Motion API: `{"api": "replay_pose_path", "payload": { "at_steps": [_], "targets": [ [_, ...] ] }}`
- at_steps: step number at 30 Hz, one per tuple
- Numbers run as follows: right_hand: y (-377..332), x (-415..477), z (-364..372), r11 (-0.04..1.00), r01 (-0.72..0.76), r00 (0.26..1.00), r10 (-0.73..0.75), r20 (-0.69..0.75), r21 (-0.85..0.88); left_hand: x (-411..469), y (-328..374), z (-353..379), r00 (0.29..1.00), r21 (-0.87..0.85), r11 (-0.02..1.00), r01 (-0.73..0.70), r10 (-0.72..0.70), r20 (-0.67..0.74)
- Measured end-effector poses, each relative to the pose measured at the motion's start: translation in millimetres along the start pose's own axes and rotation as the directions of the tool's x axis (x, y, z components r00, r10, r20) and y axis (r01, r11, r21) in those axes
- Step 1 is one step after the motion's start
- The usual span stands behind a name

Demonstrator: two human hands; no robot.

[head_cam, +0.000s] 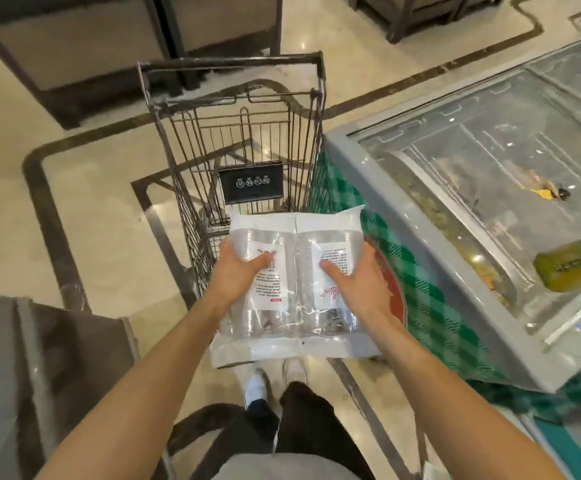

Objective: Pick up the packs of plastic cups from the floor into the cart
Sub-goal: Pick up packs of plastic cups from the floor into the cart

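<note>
Our left hand (pixel 239 271) grips the left pack of plastic cups (pixel 259 237) from its outer side, thumb laid across the white label on top. Our right hand (pixel 356 282) holds the right pack (pixel 330 237) the same way. The two packs are pressed side by side, touching along the middle, and we carry them level in the air over the near end of the cart (pixel 178 161), well off the floor (pixel 74 220).

By our reckoning the lift is done for this pair and the drop into the basket is not. The packs are above the wire rim rather than inside it, and we see no pack lying in the part of the basket that shows. Whether more packs wait on the floor we cannot tell; none is in view.

Each pack is a clear film sleeve with flat white sealed ends, showing stacked transparent cups and a printed white label with small text. The film looks slick and the load light, so we judge squeezing inward is what keeps both together.

A black plate (pixel 251 183) hangs inside the cart. A chest freezer (pixel 455 161) stands just beside the cart on our right.
</note>
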State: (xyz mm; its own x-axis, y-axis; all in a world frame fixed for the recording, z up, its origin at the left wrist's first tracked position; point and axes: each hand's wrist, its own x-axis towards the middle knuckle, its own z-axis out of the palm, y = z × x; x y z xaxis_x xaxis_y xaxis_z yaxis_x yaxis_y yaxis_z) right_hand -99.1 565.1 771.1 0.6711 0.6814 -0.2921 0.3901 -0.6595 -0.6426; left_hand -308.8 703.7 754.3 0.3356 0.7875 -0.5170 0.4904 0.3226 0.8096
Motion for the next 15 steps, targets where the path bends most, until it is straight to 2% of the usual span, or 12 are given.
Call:
{"api": "replay_pose_path", "payload": {
  "at_steps": [3,9,15],
  "targets": [
    [11.8,41.7,33.8,0.998,0.015,0.999,-0.012,0.043,-0.066,34.2,-23.2,1.6,0.997,-0.042,0.997,0.061,-0.063,-0.043],
    [39.3,107.4,99.6,0.996,0.029,0.99,-0.018,0.137,-0.08,104.7,-69.8,21.5,0.981,-0.016,0.988,0.153,-0.154,-0.119],
    [87.2,140.3,157.6,0.989,-0.048,0.964,0.083,0.252,-0.14,152.0,-131.5,50.0,0.956,-0.006,0.966,0.258,-0.256,-0.145]
  ]
}}
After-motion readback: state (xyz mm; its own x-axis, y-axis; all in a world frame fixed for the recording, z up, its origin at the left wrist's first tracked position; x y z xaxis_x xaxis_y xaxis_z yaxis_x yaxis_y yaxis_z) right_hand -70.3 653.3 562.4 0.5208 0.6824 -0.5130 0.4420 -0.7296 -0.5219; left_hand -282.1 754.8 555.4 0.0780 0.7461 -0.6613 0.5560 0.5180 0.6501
